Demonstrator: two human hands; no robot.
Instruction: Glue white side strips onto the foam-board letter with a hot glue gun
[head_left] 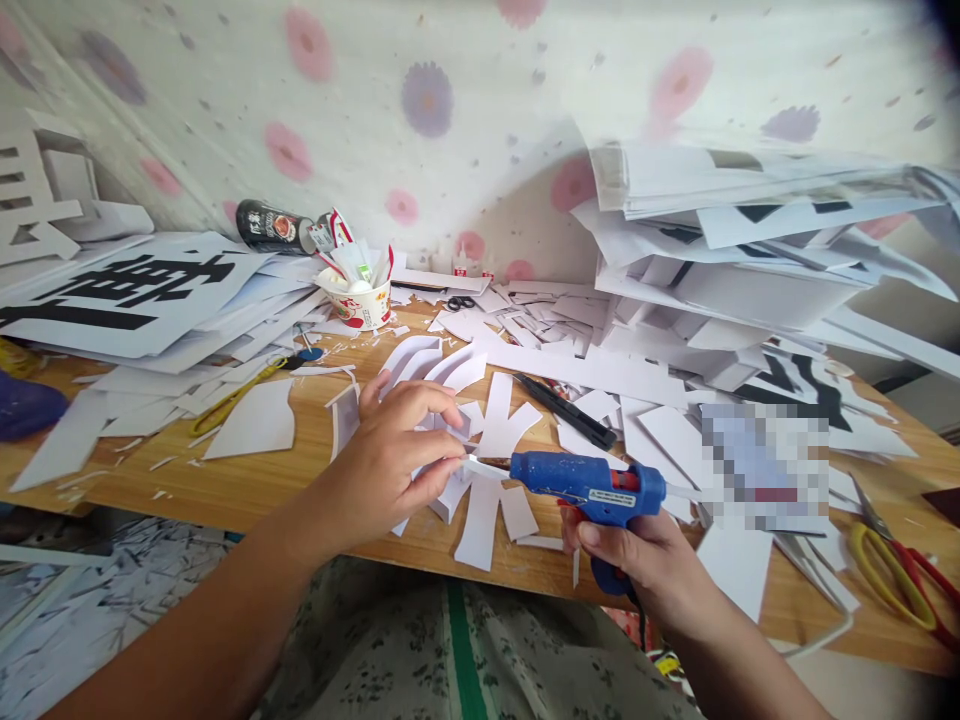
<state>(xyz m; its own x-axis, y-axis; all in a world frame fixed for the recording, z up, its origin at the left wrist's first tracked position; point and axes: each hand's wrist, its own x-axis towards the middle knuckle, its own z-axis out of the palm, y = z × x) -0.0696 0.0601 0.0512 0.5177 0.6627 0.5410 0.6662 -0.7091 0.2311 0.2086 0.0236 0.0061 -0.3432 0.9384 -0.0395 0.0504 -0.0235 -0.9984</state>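
Note:
My right hand (pixel 637 555) is wrapped round the grip of a blue hot glue gun (pixel 577 478), which points left. Just past its nozzle, the thumb and fingers of my left hand (pixel 397 455) pinch a small white strip (pixel 486 469), apparently of card or foam board. The nozzle tip is right at this strip; whether they touch I cannot tell. Beneath both hands lies a white cut-out character (pixel 480 530) with branching strokes. Curved upright white strips (pixel 416 360) stand behind my left hand, which hides part of the cut-out.
Paper stacks rise at the left (pixel 187 330) and right (pixel 720 270). A paper tub (pixel 360 303) of tubes stands at the back beside a black can (pixel 274 228). A black cutter knife (pixel 566 410) lies behind the glue gun. Scissors (pixel 892 570) lie far right; white scraps cover much of the table.

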